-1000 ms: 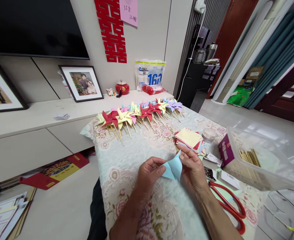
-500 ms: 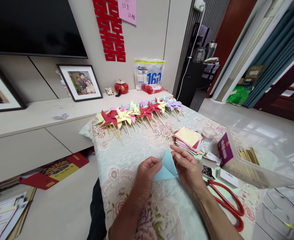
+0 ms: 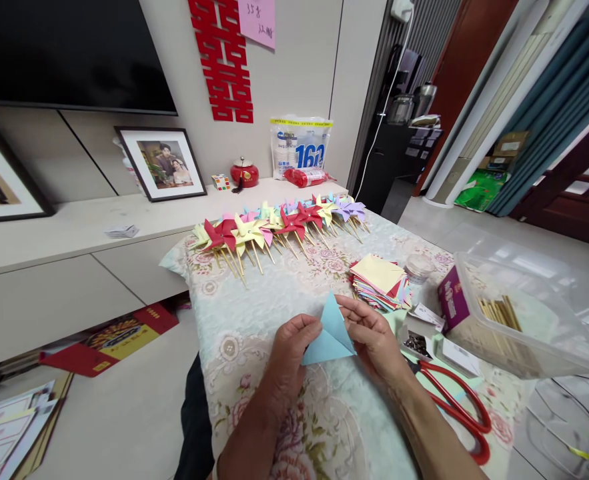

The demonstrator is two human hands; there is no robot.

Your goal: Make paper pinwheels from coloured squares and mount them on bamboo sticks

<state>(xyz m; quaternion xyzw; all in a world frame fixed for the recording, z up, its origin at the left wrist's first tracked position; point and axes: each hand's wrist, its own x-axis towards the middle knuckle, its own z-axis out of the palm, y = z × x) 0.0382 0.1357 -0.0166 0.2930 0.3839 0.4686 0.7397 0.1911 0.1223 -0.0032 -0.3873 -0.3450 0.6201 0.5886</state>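
Note:
Between my hands, above the flowered tablecloth, is a light blue paper square with creases and one part folded over. My left hand pinches its left side between thumb and fingers. On the right side, my right hand grips the edge, its fingers partly behind the paper. A stack of coloured paper squares lies just beyond my right hand. Red-handled scissors rest beside my right forearm, their blades partly hidden near a small box of dark metal fasteners.
Several paper pinwheels on sticks lie along the table's far side. A clear plastic bin with sticks stands at the right, near a round clear container. Behind the table, a white cabinet carries framed photos and a red jar.
The blue paper has turned slightly and its upper tip now stands higher and further left. My right hand's fingers have shifted left along its edge; my left hand keeps its pinch.

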